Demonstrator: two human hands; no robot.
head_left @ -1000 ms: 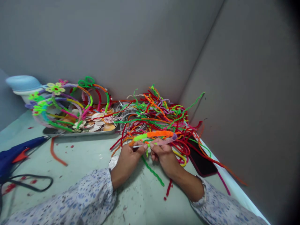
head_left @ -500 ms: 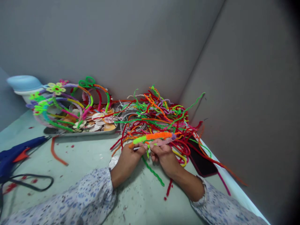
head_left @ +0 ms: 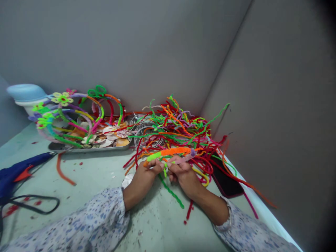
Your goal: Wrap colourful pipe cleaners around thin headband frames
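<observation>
Between my hands, in the middle of the view, is a curved headband (head_left: 175,151) wrapped in orange, lime, purple and pale pink pipe cleaner. My left hand (head_left: 143,178) is closed around its near-left end, thumb and finger pinched. My right hand (head_left: 186,176) pinches close beside the left fingertips, with the pale pink section along its fingers. A short lime pipe cleaner (head_left: 165,170) sticks out between the two pinches; its gripped part is hidden. Below them a green pipe cleaner (head_left: 172,192) lies on the table.
Behind my hands spreads a heap of pipe cleaners (head_left: 181,122) beside coiled wire (head_left: 144,130). A metal tray (head_left: 105,149) holds shells, with finished headbands (head_left: 91,101) standing over it. A blue glue gun (head_left: 23,166) lies left, a dark phone (head_left: 227,182) right. Grey walls (head_left: 147,52) rise behind.
The headband has shifted slightly left and tilted a little. Both hands stay pinched close together in nearly the same place.
</observation>
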